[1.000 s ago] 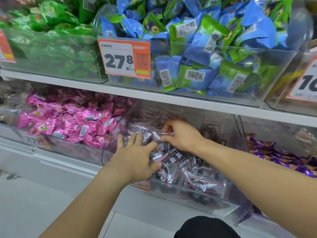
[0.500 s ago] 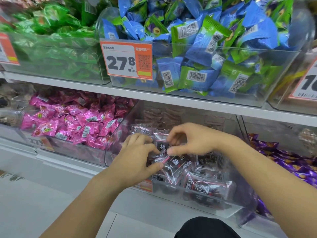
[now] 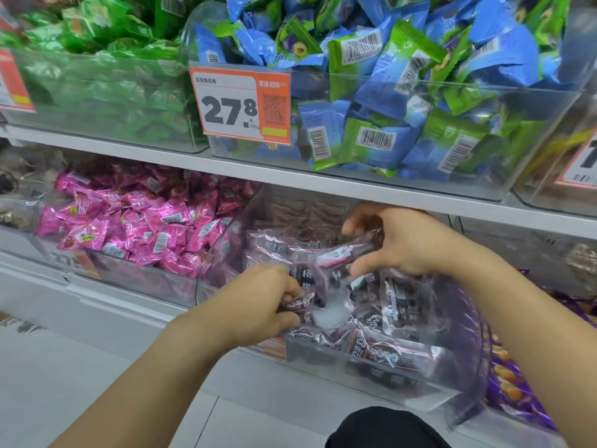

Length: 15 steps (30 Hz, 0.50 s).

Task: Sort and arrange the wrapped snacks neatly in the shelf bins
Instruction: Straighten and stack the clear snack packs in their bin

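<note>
A clear bin point(image 3: 371, 367) on the lower shelf holds several dark plum-coloured wrapped snacks point(image 3: 403, 302). My left hand point(image 3: 258, 302) is at the bin's front left and pinches one small dark snack pack point(image 3: 295, 305) between thumb and fingers. My right hand point(image 3: 397, 240) is lifted over the bin's middle and grips another dark snack pack point(image 3: 342, 255), held tilted above the pile.
To the left sits a bin of pink wrapped candies point(image 3: 135, 227). The upper shelf carries a bin of green packs point(image 3: 97, 59) and a bin of blue and green packs point(image 3: 403, 92) with an orange price tag point(image 3: 240, 105). Purple packs point(image 3: 517, 383) lie at the right.
My right hand has risen from the pile with a dark pack in its fingers. My left hand has closed from lying flat on the snacks to pinching a small pack.
</note>
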Motion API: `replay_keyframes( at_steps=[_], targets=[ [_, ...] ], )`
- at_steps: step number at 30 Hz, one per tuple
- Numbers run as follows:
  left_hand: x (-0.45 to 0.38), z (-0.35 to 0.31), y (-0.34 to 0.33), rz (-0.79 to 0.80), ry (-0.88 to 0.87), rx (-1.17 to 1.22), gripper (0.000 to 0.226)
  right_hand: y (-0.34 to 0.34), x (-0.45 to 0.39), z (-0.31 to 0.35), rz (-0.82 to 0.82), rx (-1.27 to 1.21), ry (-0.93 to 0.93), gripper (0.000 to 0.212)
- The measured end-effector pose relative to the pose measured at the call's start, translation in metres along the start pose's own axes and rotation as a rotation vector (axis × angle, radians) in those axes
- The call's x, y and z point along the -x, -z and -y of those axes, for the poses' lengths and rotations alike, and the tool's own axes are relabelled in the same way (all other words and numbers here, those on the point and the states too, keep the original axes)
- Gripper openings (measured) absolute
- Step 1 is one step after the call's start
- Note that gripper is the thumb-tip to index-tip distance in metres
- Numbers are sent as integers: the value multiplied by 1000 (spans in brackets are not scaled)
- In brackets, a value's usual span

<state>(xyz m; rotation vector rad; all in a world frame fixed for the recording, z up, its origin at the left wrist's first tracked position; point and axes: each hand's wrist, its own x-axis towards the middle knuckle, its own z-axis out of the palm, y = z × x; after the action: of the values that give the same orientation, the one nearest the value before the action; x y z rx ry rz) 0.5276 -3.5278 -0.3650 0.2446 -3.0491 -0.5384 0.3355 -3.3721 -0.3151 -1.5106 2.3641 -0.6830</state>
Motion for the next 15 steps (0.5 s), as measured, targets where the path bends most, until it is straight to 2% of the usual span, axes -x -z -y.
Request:
replay_keyframes(
  at_steps=[5, 7, 9, 11, 13, 15],
  targets=[
    [4, -5, 0, -2, -7, -29, 26, -23, -13, 4, -113, 78, -90, 72],
    [7, -4, 1, -10, 2, 42, 29, -38, -19, 8, -61, 77, -86, 78],
    [8, -3, 2, -21, 14, 80, 33, -50, -23, 5, 55, -151, -88, 78],
    [9, -2, 1, -47, 18, 82, 34, -57, -25, -2, 131, -329, -89, 64],
    [9, 0, 1, -47, 28, 85, 34, -59, -27, -5, 122, -204, -75, 39],
    [11, 1, 1, -28, 28, 115, 31, -55, -26, 0, 49, 33, -49, 29]
  ],
)
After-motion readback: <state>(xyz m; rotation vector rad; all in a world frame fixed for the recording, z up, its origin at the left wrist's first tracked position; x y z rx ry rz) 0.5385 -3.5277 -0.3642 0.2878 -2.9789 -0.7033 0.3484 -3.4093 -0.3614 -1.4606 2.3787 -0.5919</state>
